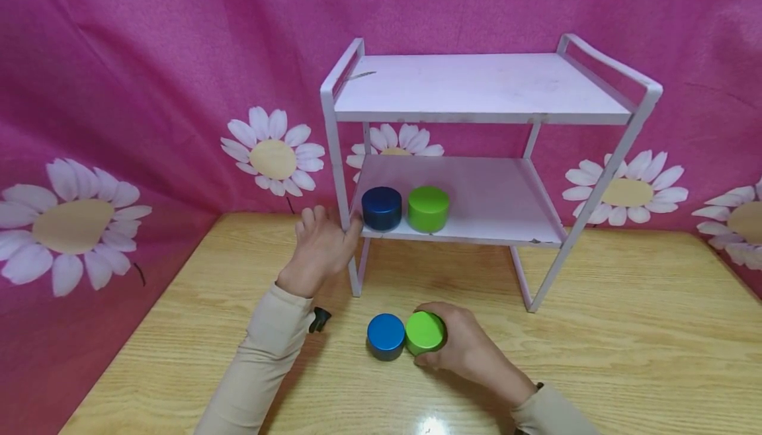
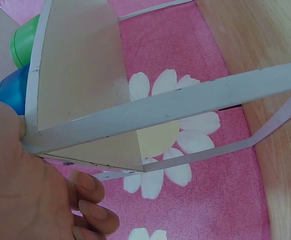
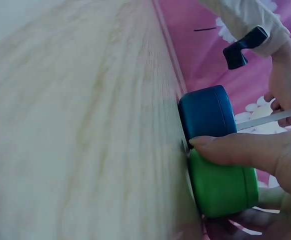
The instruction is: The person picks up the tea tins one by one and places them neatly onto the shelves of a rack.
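Note:
My right hand (image 1: 467, 349) grips a round, bright green lidded container (image 1: 424, 330) on the table, thumb on its near side and fingers round the far side. Just left of it stands a matching blue container (image 1: 385, 336). At the left front post of a white two-tier rack (image 1: 446, 118), my left hand (image 1: 321, 250) holds the corner of the lower shelf, thumb in front and fingers (image 2: 88, 187) curled beside the post. On that lower shelf, a dark blue container (image 1: 381, 209) sits close to the thumb, with another green container (image 1: 428, 209) to its right.
The rack stands on a light wooden table (image 1: 625, 355), with a pink flowered cloth (image 1: 149, 91) behind it. A small black clip-like piece (image 1: 319, 319) shows beside the left sleeve. The rack's upper shelf (image 1: 476, 84) has raised side rails.

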Demonstrator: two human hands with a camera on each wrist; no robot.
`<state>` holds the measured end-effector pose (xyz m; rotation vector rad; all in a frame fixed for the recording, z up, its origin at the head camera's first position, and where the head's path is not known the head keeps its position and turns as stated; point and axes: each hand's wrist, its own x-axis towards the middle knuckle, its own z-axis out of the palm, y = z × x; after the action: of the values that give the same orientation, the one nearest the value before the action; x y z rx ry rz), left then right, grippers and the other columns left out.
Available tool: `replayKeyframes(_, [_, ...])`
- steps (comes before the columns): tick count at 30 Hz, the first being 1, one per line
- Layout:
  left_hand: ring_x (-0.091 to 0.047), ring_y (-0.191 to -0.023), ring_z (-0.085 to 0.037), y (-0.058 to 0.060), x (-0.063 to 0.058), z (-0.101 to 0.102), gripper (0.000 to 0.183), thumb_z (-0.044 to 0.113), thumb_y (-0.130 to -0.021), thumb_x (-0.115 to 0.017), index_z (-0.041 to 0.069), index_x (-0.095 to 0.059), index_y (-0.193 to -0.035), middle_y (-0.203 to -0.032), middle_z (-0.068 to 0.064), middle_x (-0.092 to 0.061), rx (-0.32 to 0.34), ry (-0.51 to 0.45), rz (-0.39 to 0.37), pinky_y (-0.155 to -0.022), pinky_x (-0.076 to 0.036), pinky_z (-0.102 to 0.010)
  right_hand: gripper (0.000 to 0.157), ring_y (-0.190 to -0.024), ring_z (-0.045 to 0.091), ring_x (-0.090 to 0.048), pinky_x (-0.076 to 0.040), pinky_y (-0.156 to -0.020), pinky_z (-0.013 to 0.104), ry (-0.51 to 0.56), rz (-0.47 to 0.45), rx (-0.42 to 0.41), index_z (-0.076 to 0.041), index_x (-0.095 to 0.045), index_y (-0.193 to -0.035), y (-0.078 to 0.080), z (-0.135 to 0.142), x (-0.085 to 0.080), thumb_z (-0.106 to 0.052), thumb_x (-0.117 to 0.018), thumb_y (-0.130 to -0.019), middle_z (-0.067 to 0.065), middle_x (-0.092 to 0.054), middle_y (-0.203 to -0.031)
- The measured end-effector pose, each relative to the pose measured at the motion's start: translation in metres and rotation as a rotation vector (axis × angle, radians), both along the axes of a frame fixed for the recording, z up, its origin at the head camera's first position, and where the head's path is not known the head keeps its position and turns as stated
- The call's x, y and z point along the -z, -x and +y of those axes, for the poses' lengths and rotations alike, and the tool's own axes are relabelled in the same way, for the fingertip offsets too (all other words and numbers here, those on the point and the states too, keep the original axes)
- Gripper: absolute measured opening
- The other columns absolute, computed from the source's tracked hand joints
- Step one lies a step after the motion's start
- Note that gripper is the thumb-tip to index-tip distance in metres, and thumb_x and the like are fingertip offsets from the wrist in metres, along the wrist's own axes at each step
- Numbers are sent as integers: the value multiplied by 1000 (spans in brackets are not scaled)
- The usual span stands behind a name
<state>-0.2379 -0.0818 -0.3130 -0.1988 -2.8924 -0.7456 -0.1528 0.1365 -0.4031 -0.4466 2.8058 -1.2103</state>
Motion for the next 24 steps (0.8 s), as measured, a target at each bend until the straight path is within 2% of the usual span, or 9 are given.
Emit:
replayKeyframes(5, [-33,-97,-33,0,0,0,45,43,-99,-33,-1,-46,-101,-97,-18,-41,11,7,-3,-81,-27,-45,61,-96,20,-59,-47,-85,43,43,43,-33,-9,-65,-109,2,4,5,-9,-92,-55,1,-65,-104])
replayKeyframes(10, [-34,-96,-33,-2,-1,0,42,42,-99,-34,2,-46,-104,-97,-17,-41,22,2,-2,-80,-27,-45,60,-98,20,-59,-46,-87,43,72,68,-61,-9,-65,-112,4,5,8,-12,-91,-58,1,-65,-108])
replayKeyframes(18, [-34,-96,-33,-2,-1,-1,41,41,-99,-34,2,-47,-97,-96,-17,-41,24,5,7,-81,-27,-46,65,-104,23,-58,-44,-92,41,158,19,-123,-6,-62,-119,6,9,13,-12,-90,-61,4,-64,-116])
replayKeyframes(24, [-34,-97,-33,-1,0,-1,39,40,-98,-36,2,-46,-97,-97,-18,-41,20,-7,2,-83,-27,-47,63,-103,22,-57,-44,-92,39,167,11,-127,-6,-62,-119,6,11,13,-12,-90,-62,3,-65,-113])
